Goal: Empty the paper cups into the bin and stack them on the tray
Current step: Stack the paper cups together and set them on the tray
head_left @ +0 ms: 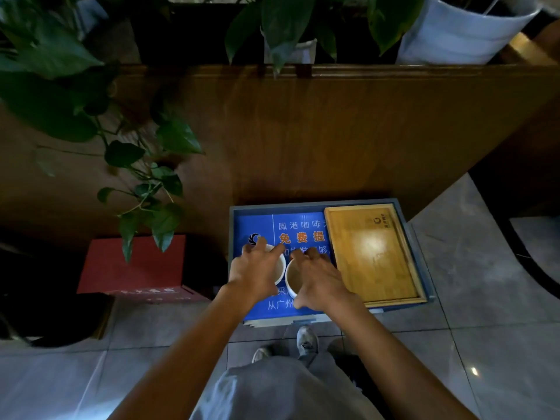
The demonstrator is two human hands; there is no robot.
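Against the wood partition wall [333, 131]: grey box table [422, 253], pushed up to the wall's base, tiled floor [485, 298] around it.

Left of the grey box table: red box [142, 268] on the floor, partly screened by trailing green plant leaves [133, 165].

On the grey box table, right portion: wooden tray [374, 253], rectangular, lying flat, nothing on it.

On the grey box table, left portion: blue printed sheet [260, 225] with white and orange characters, touching the tray's left edge.

On the blue printed sheet, near its middle: 2 white paper cups, upright, side by side, rims touching or nearly so. Left cup [279, 269] and right cup [291, 275] both containing brown liquid. Both well clear of the wooden tray.

Over the left cup: left hand [257, 272], fingers spread and curled down around the rim from above.

Over the right cup: right hand [318, 278], fingers likewise spread across the rim from above. Firm grip or mere contact: cannot tell for either hand. Hands close together, not touching.

Below the grey box table's near edge: 2 shoes [306, 341] on the floor.
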